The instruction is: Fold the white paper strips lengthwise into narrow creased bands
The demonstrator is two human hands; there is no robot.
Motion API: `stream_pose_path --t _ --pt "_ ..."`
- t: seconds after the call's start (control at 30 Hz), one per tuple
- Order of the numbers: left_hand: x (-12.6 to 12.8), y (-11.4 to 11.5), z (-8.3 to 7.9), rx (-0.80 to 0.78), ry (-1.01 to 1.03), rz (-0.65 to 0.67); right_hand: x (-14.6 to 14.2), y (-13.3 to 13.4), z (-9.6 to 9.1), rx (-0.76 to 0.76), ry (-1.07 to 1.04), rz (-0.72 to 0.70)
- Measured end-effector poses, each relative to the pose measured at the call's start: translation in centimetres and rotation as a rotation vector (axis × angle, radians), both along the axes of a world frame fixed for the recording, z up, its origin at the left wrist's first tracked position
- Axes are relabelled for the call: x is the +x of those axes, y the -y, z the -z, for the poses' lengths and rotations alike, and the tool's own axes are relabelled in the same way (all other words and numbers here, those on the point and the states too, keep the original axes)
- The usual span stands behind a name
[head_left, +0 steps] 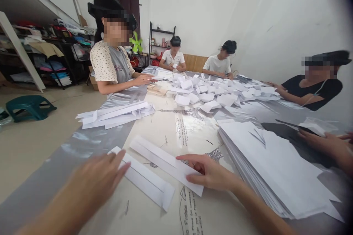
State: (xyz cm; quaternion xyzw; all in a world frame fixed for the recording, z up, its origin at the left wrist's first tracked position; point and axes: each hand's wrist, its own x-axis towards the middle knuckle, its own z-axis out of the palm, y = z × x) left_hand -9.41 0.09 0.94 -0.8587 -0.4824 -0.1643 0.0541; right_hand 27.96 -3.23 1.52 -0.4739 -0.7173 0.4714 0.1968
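Two long folded paper strips lie side by side at a slant in front of me. My left hand (103, 172) reaches over the upper left end of the nearer paper strip (149, 181), its fingers stretched out and slightly blurred. On the farther paper strip (162, 159), my right hand (206, 172) has its index fingertip by the upper edge and its thumb on the lower right part. The other right fingers curl in and are partly hidden. Each strip shows a fold line along its length.
A thick stack of white paper (270, 169) stands at right, beside another person's hand (328, 147). Folded strips (116, 114) lie in a pile at left. Crumpled-looking paper pieces (209, 90) heap mid-table. Several people sit around; a green stool (30, 106) is on the floor.
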Motion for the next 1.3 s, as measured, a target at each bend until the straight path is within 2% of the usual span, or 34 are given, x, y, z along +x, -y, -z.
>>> stream_pose_path --t 0.07,0.17,0.23,0.37,0.47,0.6,0.67,0.73,0.87,0.97,1.03,1.1,1.3 --pt "0.3 2.3 2.2 0.022 -0.081 0.049 -0.2 0.1 0.1 0.000 -0.003 0.019" --pt "1.9 2.6 4.0 0.053 -0.089 0.080 -0.8 0.3 0.3 0.001 0.002 0.087" --pt "3.3 1.3 3.9 0.000 -0.082 0.112 -1.2 0.5 0.4 -0.039 0.002 0.134" --pt "5.7 -1.8 2.3 -0.128 -0.057 0.187 -1.8 1.1 0.6 -0.163 0.019 0.201" --pt "7.3 -3.5 1.6 -0.171 -0.012 0.212 -2.3 1.6 1.0 -0.165 0.022 0.234" --pt "9.0 -5.1 1.6 -0.163 0.012 0.198 -3.0 1.9 1.5 -0.155 0.046 0.240" --pt "9.3 -5.8 1.7 -0.175 0.013 0.224 -3.2 1.9 1.6 -0.107 0.106 0.213" --pt "9.3 -6.4 1.9 -0.187 0.004 0.264 -3.2 1.7 1.4 0.002 0.209 0.209" --pt "9.0 -7.3 2.2 -0.195 -0.020 0.325 -2.6 1.0 1.0 0.343 0.361 0.224" --pt "8.9 -7.9 2.2 -0.197 -0.039 0.361 -2.4 0.5 0.7 0.531 0.366 0.035" --pt "8.9 -8.1 2.1 -0.206 -0.040 0.376 -2.5 0.2 0.8 0.540 0.392 -0.112" --pt "9.1 -8.3 2.1 -0.213 -0.024 0.381 -2.7 -0.2 1.2 0.537 0.411 -0.184" --pt "9.4 -8.0 2.3 -0.245 0.045 0.324 -2.7 -0.9 2.9 0.636 0.480 -0.110"
